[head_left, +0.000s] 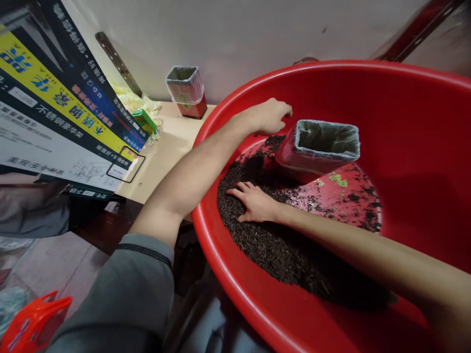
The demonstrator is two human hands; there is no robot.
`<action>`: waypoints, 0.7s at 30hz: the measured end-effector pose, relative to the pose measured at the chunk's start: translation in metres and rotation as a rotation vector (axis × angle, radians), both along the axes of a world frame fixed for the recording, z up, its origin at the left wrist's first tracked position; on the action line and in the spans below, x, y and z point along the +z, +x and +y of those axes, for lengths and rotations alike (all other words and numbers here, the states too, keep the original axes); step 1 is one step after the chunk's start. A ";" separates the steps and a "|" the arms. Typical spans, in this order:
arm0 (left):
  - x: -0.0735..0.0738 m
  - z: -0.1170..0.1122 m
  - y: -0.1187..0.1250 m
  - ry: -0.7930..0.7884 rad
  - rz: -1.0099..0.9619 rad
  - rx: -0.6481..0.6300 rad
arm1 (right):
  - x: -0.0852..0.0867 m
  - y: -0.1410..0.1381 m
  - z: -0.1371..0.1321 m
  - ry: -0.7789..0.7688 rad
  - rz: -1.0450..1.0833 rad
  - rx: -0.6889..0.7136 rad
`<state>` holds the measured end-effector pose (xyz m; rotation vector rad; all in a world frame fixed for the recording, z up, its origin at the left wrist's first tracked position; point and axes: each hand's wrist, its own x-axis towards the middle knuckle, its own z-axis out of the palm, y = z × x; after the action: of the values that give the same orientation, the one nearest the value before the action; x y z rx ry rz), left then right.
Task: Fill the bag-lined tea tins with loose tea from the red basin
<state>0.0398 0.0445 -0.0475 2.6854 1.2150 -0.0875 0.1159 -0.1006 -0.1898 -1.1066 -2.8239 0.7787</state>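
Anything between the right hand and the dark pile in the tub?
Nothing visible: the right hand touches the dark pile directly. The lined bin is beyond them in the red tub, not between.

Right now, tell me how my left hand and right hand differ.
The left hand hangs near the lined container; the right hand touches the dark loose pile. The left hand's fingers sit close together; the right hand's are spread. Both are bare and reach into the red tub.
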 end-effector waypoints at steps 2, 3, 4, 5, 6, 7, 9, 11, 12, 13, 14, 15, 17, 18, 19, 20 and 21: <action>-0.001 0.001 0.000 0.006 -0.018 -0.016 | 0.000 -0.002 -0.001 0.004 -0.001 -0.016; -0.002 0.001 0.000 0.008 -0.027 -0.025 | 0.000 -0.002 0.000 0.013 0.001 -0.009; -0.002 0.001 0.000 0.008 -0.034 -0.031 | 0.000 -0.001 0.001 0.024 0.010 0.006; -0.003 0.001 0.001 0.008 -0.035 -0.034 | 0.000 -0.001 0.003 0.035 0.026 0.025; -0.002 0.001 0.001 0.009 -0.033 -0.038 | 0.000 0.000 0.005 0.042 0.047 0.040; -0.002 0.000 0.000 0.011 -0.030 -0.040 | -0.001 0.001 0.007 0.048 0.072 0.049; -0.001 -0.001 0.000 0.013 -0.018 -0.041 | -0.004 0.003 0.011 0.057 0.129 0.053; 0.000 -0.002 -0.001 0.006 0.003 -0.034 | -0.006 0.005 0.015 0.069 0.193 0.054; 0.000 -0.001 -0.002 0.003 0.015 -0.024 | -0.006 0.007 0.017 0.077 0.232 0.056; 0.000 -0.001 -0.003 0.000 0.025 -0.014 | -0.004 0.010 0.019 0.086 0.278 0.059; 0.000 0.001 -0.004 -0.001 0.028 -0.004 | 0.000 0.013 0.021 0.097 0.328 0.061; -0.001 0.002 -0.004 -0.002 0.023 0.006 | 0.006 0.017 0.024 0.111 0.383 0.064; -0.002 0.006 -0.006 -0.015 0.002 0.019 | 0.026 0.029 0.033 0.150 0.499 0.057; -0.002 0.008 -0.007 -0.024 -0.010 0.023 | 0.039 0.037 0.037 0.176 0.551 0.041; -0.003 0.010 -0.008 -0.034 -0.020 0.025 | 0.053 0.045 0.042 0.207 0.600 0.013; -0.003 0.011 -0.009 -0.046 -0.025 0.025 | 0.067 0.053 0.046 0.242 0.641 -0.025; -0.003 0.012 -0.010 -0.059 -0.026 0.024 | 0.081 0.063 0.051 0.280 0.678 -0.080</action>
<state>0.0303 0.0568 -0.0507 2.6135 1.2169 -0.0832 0.1784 -0.0496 -0.1083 -0.7253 -2.2139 0.5802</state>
